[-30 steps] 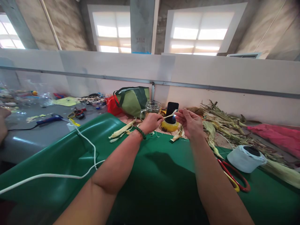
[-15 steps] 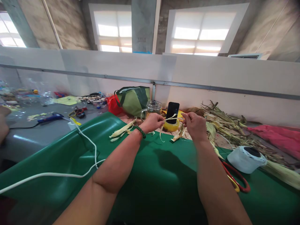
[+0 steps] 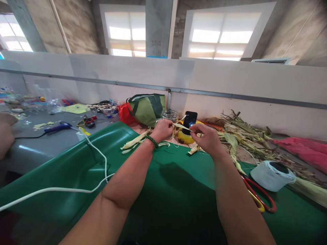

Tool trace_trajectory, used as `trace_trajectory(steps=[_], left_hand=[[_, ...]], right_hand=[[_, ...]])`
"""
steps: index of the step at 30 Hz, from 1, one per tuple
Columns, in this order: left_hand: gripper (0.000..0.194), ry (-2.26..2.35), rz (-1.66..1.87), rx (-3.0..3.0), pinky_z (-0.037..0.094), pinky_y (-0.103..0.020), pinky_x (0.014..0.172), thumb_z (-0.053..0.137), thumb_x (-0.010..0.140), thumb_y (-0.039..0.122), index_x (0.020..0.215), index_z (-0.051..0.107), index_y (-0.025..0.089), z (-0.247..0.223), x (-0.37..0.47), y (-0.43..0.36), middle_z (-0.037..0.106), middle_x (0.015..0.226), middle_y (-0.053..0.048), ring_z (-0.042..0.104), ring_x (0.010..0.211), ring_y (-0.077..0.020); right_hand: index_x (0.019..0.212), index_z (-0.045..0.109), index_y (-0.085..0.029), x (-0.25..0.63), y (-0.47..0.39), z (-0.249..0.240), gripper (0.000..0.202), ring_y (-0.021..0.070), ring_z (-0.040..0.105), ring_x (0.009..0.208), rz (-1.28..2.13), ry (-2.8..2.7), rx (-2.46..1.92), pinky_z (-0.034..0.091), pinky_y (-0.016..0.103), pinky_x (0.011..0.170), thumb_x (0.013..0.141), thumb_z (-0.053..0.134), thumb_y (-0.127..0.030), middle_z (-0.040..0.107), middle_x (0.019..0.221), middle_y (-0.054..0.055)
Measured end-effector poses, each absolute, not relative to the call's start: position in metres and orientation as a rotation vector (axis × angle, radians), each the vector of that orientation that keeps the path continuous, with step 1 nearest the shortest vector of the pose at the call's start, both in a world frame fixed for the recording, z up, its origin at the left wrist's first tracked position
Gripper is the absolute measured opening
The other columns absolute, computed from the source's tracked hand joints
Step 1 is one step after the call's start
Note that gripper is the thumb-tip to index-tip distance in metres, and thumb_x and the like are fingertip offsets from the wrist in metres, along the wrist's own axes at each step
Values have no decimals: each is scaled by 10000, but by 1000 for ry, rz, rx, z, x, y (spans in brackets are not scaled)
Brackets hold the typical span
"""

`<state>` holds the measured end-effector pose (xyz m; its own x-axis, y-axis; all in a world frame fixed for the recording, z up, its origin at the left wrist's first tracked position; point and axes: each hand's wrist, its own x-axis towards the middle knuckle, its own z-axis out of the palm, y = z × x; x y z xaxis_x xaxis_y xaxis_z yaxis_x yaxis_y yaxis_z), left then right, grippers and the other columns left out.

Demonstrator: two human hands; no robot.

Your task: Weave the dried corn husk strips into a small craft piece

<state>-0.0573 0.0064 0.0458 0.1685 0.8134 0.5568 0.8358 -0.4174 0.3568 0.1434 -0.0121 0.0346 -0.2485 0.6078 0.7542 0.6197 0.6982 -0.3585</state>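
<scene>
A pale strip of corn husk (image 3: 182,126) stretches between my two hands above the far part of the green mat (image 3: 184,190). My left hand (image 3: 162,130), with a green bead bracelet at the wrist, pinches one end. The thumb and forefinger of my right hand (image 3: 205,137) close on the other end. Just behind the strip a dark phone (image 3: 189,119) leans upright against a yellow object (image 3: 185,137). More husk pieces (image 3: 135,140) lie on the mat left of my left hand, and a curled dry piece (image 3: 195,148) is below my right hand.
Right of my arm lie red-and-yellow-handled scissors (image 3: 265,200) and a spool of pale thread (image 3: 272,175). Dry stalks (image 3: 245,132) pile behind. A glass jar (image 3: 170,115) and green bag (image 3: 148,108) stand at the back. A white cable (image 3: 66,190) crosses the left side; another person's hand (image 3: 6,131) is far left.
My right hand has moved a little left and lower, its fingers now nearer my left hand along the husk strip. The view has shifted slightly.
</scene>
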Motion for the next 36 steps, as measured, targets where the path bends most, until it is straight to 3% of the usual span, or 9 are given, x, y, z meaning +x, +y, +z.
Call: trace_trajectory(steps=[5, 9, 14, 19, 21, 24, 31, 36], left_hand=[[239, -1662, -1097, -2459, 376, -242, 614, 519, 755, 139, 763, 755, 104, 43, -57, 8, 684, 658, -61, 506, 588, -122], [211, -1666, -1185, -2544, 392, -225, 593, 534, 758, 134, 707, 735, 94, 43, -55, 8, 665, 607, -44, 523, 562, -113], [251, -1766, -1815, -2693, 415, -182, 522, 507, 834, 186, 652, 651, 89, 41, -42, 5, 646, 606, -25, 582, 525, -91], [152, -1772, -2188, -2836, 364, -158, 435, 597, 797, 198, 702, 641, 87, 39, -32, 2, 556, 516, 33, 456, 383, -34], [123, -1723, -2313, -2921, 368, -157, 451, 647, 762, 202, 776, 653, 80, 40, -33, 1, 590, 572, 23, 453, 409, -23], [233, -1630, -2401, -3056, 382, -157, 498, 723, 690, 199, 874, 658, 72, 42, -37, -2, 646, 671, -12, 503, 496, -30], [355, -1492, -2474, -3013, 379, -181, 540, 766, 658, 418, 754, 656, 94, 36, -41, 7, 653, 666, -24, 531, 578, -61], [372, -1511, -2505, -2962, 373, -193, 546, 759, 662, 447, 689, 645, 93, 29, -39, 13, 618, 590, -22, 513, 546, -63]], right_hand=[[782, 657, -201, 153, -6, 35, 262, 205, 641, 761, -184, -1844, -997, 461, 317, 708, 866, 479, -375, 713, 805, 71], [685, 616, -199, 161, 0, 34, 413, 194, 574, 618, -300, -1834, -1206, 370, 293, 581, 904, 408, -481, 667, 675, 87], [609, 589, -205, 145, -5, 32, 510, 159, 520, 508, -120, -1842, -1220, 317, 276, 530, 918, 356, -537, 620, 558, 55], [716, 649, -213, 120, -13, 26, 427, 181, 594, 609, -61, -1934, -1188, 329, 271, 559, 919, 403, -496, 678, 655, 51], [735, 661, -214, 118, -14, 24, 395, 194, 601, 634, -135, -1973, -1246, 309, 277, 557, 920, 419, -465, 686, 676, 60], [733, 660, -206, 120, -13, 25, 370, 194, 593, 620, -217, -1980, -1365, 276, 279, 544, 924, 431, -425, 689, 685, 70], [736, 665, -198, 116, -21, 30, 385, 175, 577, 611, -304, -2037, -1481, 233, 278, 534, 929, 427, -429, 692, 704, 66], [761, 665, -196, 113, -28, 29, 317, 189, 562, 652, -437, -2018, -1522, 259, 290, 545, 911, 482, -406, 673, 730, 70]])
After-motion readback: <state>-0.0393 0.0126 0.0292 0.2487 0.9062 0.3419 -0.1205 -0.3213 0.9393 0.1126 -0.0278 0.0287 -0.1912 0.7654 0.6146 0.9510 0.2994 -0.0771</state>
